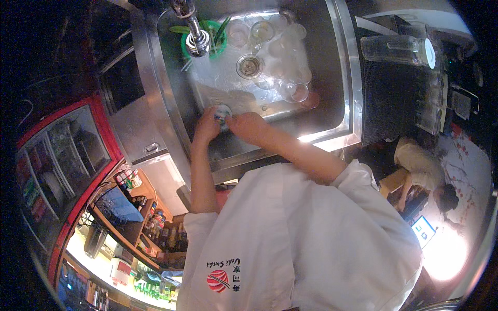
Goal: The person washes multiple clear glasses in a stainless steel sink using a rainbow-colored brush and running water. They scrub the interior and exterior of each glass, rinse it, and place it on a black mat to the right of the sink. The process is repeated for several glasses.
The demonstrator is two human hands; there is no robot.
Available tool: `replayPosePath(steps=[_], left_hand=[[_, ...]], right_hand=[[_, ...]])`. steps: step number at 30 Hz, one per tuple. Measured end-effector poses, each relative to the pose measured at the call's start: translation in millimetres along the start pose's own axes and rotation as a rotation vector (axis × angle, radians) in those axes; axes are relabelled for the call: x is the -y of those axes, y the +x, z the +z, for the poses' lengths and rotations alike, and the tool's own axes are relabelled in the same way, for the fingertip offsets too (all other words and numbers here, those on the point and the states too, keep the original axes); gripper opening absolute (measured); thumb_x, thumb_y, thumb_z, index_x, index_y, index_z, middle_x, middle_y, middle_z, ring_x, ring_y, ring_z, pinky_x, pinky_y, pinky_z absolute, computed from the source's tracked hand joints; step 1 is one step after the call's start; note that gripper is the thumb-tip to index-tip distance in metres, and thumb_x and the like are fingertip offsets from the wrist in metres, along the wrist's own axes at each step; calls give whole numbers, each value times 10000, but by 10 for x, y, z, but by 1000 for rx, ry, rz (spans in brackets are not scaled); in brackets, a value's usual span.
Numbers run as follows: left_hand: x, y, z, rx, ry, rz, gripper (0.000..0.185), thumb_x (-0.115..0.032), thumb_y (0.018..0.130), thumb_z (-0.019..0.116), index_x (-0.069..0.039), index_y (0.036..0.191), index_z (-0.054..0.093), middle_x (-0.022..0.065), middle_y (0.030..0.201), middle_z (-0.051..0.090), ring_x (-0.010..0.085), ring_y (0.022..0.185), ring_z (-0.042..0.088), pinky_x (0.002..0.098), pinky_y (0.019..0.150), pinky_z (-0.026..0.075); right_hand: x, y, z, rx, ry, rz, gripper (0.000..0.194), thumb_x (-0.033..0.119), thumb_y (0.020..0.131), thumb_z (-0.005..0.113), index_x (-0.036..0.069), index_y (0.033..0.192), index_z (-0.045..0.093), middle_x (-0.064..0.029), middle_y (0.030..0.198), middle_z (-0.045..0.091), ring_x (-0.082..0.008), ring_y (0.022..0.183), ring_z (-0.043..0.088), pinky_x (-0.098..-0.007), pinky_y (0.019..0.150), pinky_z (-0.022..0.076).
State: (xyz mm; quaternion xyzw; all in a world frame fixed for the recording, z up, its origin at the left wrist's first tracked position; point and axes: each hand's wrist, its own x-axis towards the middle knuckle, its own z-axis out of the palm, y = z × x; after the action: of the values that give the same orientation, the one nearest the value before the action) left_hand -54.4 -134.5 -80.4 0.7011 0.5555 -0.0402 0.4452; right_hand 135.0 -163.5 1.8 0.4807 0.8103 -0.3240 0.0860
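Low in the near left part of a steel sink [268, 120], my left hand [208, 123] and my right hand [247, 125] hold a small round vessel [223, 113] between them. It looks pale with a dark blue pattern, perhaps a cup; my fingers hide part of it. Beyond my hands, a chrome faucet [197, 42] sends a spray down into the basin. Several clear glasses [286, 50] crowd the basin's right side, some on their sides. A glass mug [261, 33] is near the back, and the metal drain [249, 67] lies in the middle.
A green plastic container [222, 49] with straws and leaf-like pieces sits under the faucet. Right of the sink, a clear pitcher [393, 48] lies on a black textured mat [383, 103]. Another person [422, 167] is at far right. A red-framed glass-door fridge [70, 155] stands left.
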Motion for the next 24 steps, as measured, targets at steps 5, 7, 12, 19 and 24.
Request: replayPosePath(steps=[5, 7, 12, 19, 24], left_hand=[[12, -18, -27, -37, -35, -23, 487, -71, 848, 503, -8, 1331, 509, 232, 1330, 545, 402, 1204, 539, 450, 1019, 434], [-22, -21, -54, -75, -40, -33, 470, -83, 846, 500, -2, 1307, 530, 236, 1298, 568, 403, 1189, 550, 452, 1011, 439], [-367, 224, -253, -389, -208, 86, 366, -99, 879, 551, -30, 1237, 586, 209, 1164, 640, 382, 1068, 618, 414, 929, 483], [-1299, 1206, -708, -522, -297, 313, 320, -95, 885, 581, -45, 1200, 604, 165, 1085, 652, 339, 1005, 635, 392, 880, 495], [-1715, 1675, -766, -507, -48, 490, 341, -66, 850, 591, -61, 1191, 604, 144, 1169, 610, 328, 1109, 574, 415, 973, 428]], right_hand=[[128, 23, -114, 57, 54, 57, 244, 188, 916, 490, 54, 1046, 647, -190, 888, 708, -356, 818, 706, -501, 645, 565], [104, -14, -200, 151, 70, 44, 252, 203, 916, 502, 52, 1053, 649, -192, 908, 706, -359, 820, 703, -499, 644, 565], [-657, -9, -663, -145, 277, 234, 352, 215, 924, 518, 103, 1250, 592, -173, 1096, 660, -363, 1012, 640, -477, 844, 521], [-2130, -115, -1485, -748, 268, 524, 252, 163, 919, 526, 63, 1101, 668, -207, 1068, 666, -397, 992, 634, -476, 893, 502], [-2192, -435, -1576, -923, 282, 560, 256, 201, 921, 565, 56, 1102, 672, -197, 1029, 682, -384, 963, 650, -444, 866, 514]])
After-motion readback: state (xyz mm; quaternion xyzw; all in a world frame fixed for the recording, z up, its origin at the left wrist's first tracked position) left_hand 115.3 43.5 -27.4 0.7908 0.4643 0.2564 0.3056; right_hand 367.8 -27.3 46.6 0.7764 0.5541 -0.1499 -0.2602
